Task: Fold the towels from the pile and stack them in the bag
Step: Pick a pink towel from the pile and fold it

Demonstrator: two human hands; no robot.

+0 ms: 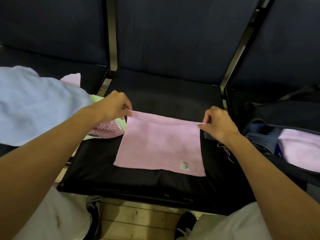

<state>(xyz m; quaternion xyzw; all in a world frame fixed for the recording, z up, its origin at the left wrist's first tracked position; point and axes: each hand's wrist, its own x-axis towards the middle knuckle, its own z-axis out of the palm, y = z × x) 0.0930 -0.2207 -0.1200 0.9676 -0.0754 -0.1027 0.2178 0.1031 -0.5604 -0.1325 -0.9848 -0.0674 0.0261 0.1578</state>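
Pink towel (160, 144) flat on black seat (97, 167); left hand (115, 105) and right hand (217, 124) each pinch a far corner, grip closed on cloth.

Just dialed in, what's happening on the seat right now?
A person is folding a pink towel spread on the middle black seat. The left hand pinches its far left corner and the right hand pinches its far right corner, lifting that edge. The unfolded pile lies on the seat to the left. The open dark bag on the right already holds a folded pink towel.
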